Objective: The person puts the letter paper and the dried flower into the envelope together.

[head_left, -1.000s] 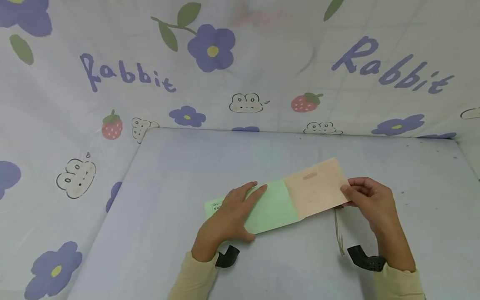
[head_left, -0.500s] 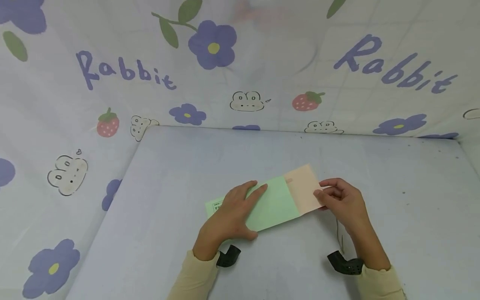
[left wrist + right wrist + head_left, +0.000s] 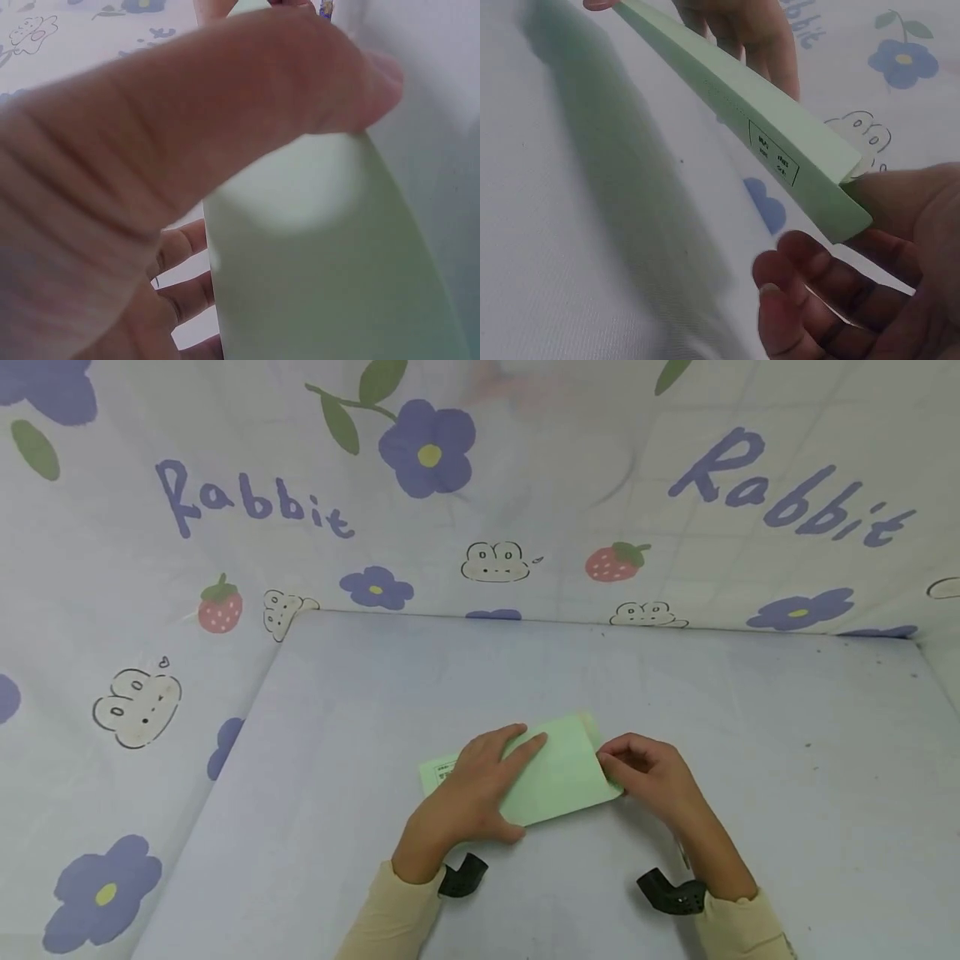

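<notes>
A light green paper sleeve (image 3: 562, 777), like an envelope with small printed characters at its left end, is tilted just above the table. My left hand (image 3: 480, 777) grips it across its width, thumb on the near edge and fingers toward the far one. At the sleeve's right end sits a pale pink card (image 3: 588, 722), of which only a thin strip shows; the rest is inside. My right hand (image 3: 648, 772) pinches at this end, thumb tip in the sleeve's mouth (image 3: 851, 184) and other fingers curled beneath. Its exact contact with the card is hidden.
A thin cord (image 3: 682, 852) hangs near my right wrist, mostly hidden. Pale table (image 3: 337, 693) surrounds the hands. Behind and to the left rise cloth walls (image 3: 555, 485) printed with flowers, rabbits and strawberries. A black camera mount (image 3: 671, 893) juts from each wrist.
My right hand has moved left, and the pink card has slid into the green sleeve until only a strip shows. My left hand has stayed nearly still, holding the sleeve.
</notes>
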The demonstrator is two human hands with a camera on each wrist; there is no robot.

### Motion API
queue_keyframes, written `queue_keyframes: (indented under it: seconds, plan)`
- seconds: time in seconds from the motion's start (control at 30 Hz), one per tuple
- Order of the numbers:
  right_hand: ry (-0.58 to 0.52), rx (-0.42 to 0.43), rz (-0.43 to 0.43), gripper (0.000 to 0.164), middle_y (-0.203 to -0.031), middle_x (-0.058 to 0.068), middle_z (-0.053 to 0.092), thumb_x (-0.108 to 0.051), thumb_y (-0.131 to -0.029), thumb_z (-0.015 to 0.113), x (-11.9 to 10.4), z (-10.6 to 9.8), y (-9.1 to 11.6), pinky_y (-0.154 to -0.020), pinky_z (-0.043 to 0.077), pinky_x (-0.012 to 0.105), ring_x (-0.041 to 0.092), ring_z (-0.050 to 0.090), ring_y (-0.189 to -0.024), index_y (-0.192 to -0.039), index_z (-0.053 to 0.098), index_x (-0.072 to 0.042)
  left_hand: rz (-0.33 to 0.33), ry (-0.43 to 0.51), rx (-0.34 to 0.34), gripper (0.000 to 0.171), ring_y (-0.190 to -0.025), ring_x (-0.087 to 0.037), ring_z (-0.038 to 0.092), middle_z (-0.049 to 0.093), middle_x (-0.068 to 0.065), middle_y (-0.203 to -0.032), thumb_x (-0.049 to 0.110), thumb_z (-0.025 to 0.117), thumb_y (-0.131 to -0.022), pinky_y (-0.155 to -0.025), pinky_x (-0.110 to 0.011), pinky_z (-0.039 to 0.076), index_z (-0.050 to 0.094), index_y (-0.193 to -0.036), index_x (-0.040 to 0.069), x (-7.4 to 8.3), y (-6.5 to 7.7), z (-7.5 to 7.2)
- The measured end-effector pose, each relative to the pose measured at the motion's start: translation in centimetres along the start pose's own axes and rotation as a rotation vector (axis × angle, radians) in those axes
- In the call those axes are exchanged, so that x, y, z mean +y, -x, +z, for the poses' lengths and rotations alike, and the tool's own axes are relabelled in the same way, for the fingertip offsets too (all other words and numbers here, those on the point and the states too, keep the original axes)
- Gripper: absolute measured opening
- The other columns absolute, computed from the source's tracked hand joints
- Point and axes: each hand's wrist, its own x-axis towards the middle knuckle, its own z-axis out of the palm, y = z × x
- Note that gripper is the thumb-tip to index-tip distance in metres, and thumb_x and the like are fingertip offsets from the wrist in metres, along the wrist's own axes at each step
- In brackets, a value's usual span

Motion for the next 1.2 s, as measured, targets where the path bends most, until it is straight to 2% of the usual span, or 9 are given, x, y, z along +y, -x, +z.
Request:
queue_keyframes:
  seconds: [0.13,0.4,0.5,0.63,0.7,0.77,0.87,1.03,1.2]
  plan:
    - [-0.027,-0.101,0.009,0.015,-0.103,0.012,0.069,-0.008,-0.097,0.064,0.3,0.0,-0.1,-0.068,0.053,0.028,0.015,0.064,-0.086,-0.106,0.070,0.002,0.024,0.000,-0.005,0.113,-0.142,-0.031,0.030,0.029,-0.013,-0.157,0.028,0.093,-0.063,-0.115,-0.048,0.026,0.031,-0.157,0.016,0.4,0.0,-0.1]
    - [-0.115,-0.253,-0.028,0.021,-0.098,0.006,0.068,-0.010,-0.103,0.054,0.8,-1.3,0.0,-0.069,0.052,0.029,0.017,0.061,-0.083,-0.110,0.068,0.005,0.051,0.018,-0.005,0.111,-0.142,-0.031,0.030,0.030,-0.013,-0.157,0.026,0.091,-0.063,-0.114,-0.049,0.027,0.032,-0.157,0.015,0.9,0.0,-0.3]
    - [-0.054,-0.182,-0.040,0.022,-0.093,0.012,0.067,-0.014,-0.103,0.058,0.8,-2.8,0.2,-0.063,0.051,0.030,0.019,0.060,-0.076,-0.109,0.068,0.004,0.040,0.019,-0.016,0.111,-0.143,-0.031,0.030,0.029,-0.014,-0.157,0.027,0.091,-0.064,-0.114,-0.049,0.027,0.031,-0.157,0.015,0.8,0.0,-0.2]
    - [0.249,0.004,-0.013,0.021,-0.090,0.014,0.063,-0.018,-0.098,0.066,1.0,-5.7,0.8,-0.055,0.047,0.031,0.020,0.057,-0.070,-0.109,0.069,0.000,0.028,0.017,-0.017,0.112,-0.142,-0.032,0.030,0.029,-0.014,-0.157,0.029,0.091,-0.064,-0.114,-0.050,0.028,0.030,-0.157,0.015,0.4,0.1,-0.1]
    - [0.409,0.025,0.043,0.026,-0.095,0.012,0.063,-0.021,-0.095,0.070,1.4,-6.8,1.1,-0.059,0.047,0.034,0.022,0.059,-0.076,-0.111,0.068,-0.001,0.028,0.018,-0.012,0.112,-0.142,-0.032,0.031,0.029,-0.014,-0.157,0.029,0.091,-0.064,-0.113,-0.050,0.028,0.031,-0.157,0.015,0.3,0.1,-0.1]
    - [0.514,-0.002,0.088,0.030,-0.099,0.012,0.062,-0.023,-0.093,0.073,1.9,-7.4,1.1,-0.063,0.047,0.037,0.025,0.059,-0.082,-0.113,0.067,-0.001,0.031,0.021,-0.005,0.111,-0.141,-0.032,0.032,0.030,-0.014,-0.156,0.028,0.091,-0.064,-0.113,-0.050,0.028,0.032,-0.157,0.015,0.2,0.2,-0.1]
    - [0.571,-0.039,0.096,0.030,-0.096,0.012,0.061,-0.019,-0.090,0.076,2.7,-7.4,0.9,-0.068,0.047,0.040,0.027,0.057,-0.085,-0.110,0.068,0.001,0.029,0.028,-0.011,0.111,-0.141,-0.032,0.032,0.030,-0.014,-0.157,0.028,0.091,-0.065,-0.113,-0.051,0.028,0.032,-0.157,0.015,0.2,0.2,-0.2]
    - [0.593,-0.010,0.056,0.010,-0.088,0.007,0.061,-0.009,-0.088,0.073,3.0,-7.1,0.6,-0.067,0.045,0.039,0.025,0.055,-0.082,-0.095,0.071,-0.003,0.028,0.040,-0.030,0.111,-0.142,-0.032,0.031,0.028,-0.014,-0.157,0.028,0.091,-0.066,-0.114,-0.050,0.028,0.031,-0.157,0.015,0.4,0.1,-0.1]
    - [0.531,0.018,0.129,0.010,-0.093,0.009,0.065,-0.015,-0.093,0.069,2.6,-7.5,1.0,-0.063,0.046,0.037,0.025,0.059,-0.082,-0.096,0.069,-0.006,0.028,0.019,-0.027,0.111,-0.142,-0.032,0.031,0.029,-0.014,-0.157,0.030,0.091,-0.065,-0.114,-0.050,0.028,0.031,-0.157,0.015,0.4,0.1,-0.1]
